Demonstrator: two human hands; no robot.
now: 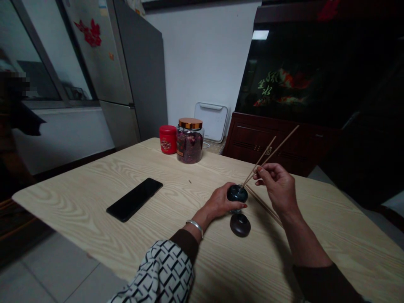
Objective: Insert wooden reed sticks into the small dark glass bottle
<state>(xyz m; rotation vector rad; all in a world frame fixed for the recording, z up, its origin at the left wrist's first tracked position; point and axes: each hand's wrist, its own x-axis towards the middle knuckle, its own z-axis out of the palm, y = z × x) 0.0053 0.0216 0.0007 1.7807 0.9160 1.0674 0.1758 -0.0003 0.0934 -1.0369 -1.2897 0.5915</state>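
My left hand (222, 200) is wrapped round a small dark glass bottle (237, 194), which stands on the table. Two thin reed sticks (277, 147) rise from the bottle's mouth and lean to the right. Thumb and fingers of my right hand (277, 185) pinch the sticks above the bottle; whether they grip one or both I cannot tell. More thin sticks (265, 206) lie on the table under my right hand, partly hidden by it. Just in front of the bottle sits a round dark brown cap (240, 225) with a hole in its top.
The pale wooden table (176, 235) bears a black phone (135, 199) on the left and a small brown bit (190, 182) near the middle. At the back stand a red canister (168, 139) and a glass jar (190, 145) of dried flowers. Beyond are a fridge (145, 75) and a fish tank (293, 75).
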